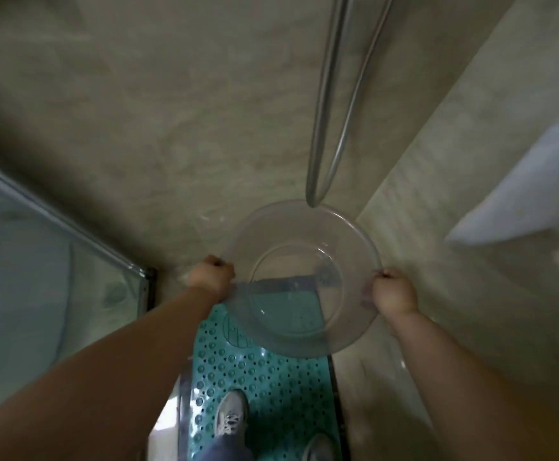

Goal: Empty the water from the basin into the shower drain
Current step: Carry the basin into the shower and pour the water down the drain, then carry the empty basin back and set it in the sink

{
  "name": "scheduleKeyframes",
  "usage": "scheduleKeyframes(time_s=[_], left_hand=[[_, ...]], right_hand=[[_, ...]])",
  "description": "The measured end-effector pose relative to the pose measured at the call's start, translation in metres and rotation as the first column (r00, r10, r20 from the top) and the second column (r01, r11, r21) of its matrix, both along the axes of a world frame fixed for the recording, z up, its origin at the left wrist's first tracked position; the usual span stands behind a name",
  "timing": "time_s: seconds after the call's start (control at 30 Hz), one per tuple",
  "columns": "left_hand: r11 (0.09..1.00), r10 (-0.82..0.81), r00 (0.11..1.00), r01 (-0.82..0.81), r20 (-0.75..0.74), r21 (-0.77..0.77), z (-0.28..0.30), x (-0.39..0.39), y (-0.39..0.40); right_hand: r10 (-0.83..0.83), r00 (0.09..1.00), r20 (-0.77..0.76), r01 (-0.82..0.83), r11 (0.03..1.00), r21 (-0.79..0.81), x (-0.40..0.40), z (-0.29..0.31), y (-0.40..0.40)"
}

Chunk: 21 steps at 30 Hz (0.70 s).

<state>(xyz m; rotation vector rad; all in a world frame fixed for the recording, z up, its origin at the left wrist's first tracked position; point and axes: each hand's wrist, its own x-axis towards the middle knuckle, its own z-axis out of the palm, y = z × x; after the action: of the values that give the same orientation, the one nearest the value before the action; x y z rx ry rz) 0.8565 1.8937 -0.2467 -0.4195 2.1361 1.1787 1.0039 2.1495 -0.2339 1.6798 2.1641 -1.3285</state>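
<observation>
Basin [304, 277]: clear plastic, round, held in the air in front of the tiled wall [171, 128], above the teal studded mat [264, 377]
Left hand [211, 277]: closed on the basin's left rim
Right hand [393, 291]: closed on its right rim
Hose [324, 128]: hangs looped just above the basin's far edge
Water: cannot tell

The basin [304, 277] is round, clear plastic, with a wide rim and a flat circular bottom. It hangs between the two hands, its rim in the left hand [212, 275] and right hand [393, 291], mouth facing up.
</observation>
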Motion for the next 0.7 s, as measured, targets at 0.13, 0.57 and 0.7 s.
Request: scheduleKeyframes(time_s=[0.13, 0.57, 0.7], left_hand=[[1.0, 0.0, 1.0, 0.001, 0.017, -0.024, 0.062, 0.027, -0.04], [0.904, 0.42, 0.907, -0.421, 0.029, 0.076, 0.149, 0.214, -0.182], [0.827, 0.557, 0.83, -0.558, 0.024, 0.074, 0.185, 0.268, -0.253]], right_hand=[[0.097, 0.995, 0.038, -0.096, 0.995, -0.025, 0.013, 0.058, -0.023], [0.576, 0.811, 0.106, -0.572, 0.817, -0.067, 0.062, 0.118, -0.136], [0.597, 0.801, -0.034, -0.592, 0.784, -0.188, 0.064, 0.141, -0.212]])
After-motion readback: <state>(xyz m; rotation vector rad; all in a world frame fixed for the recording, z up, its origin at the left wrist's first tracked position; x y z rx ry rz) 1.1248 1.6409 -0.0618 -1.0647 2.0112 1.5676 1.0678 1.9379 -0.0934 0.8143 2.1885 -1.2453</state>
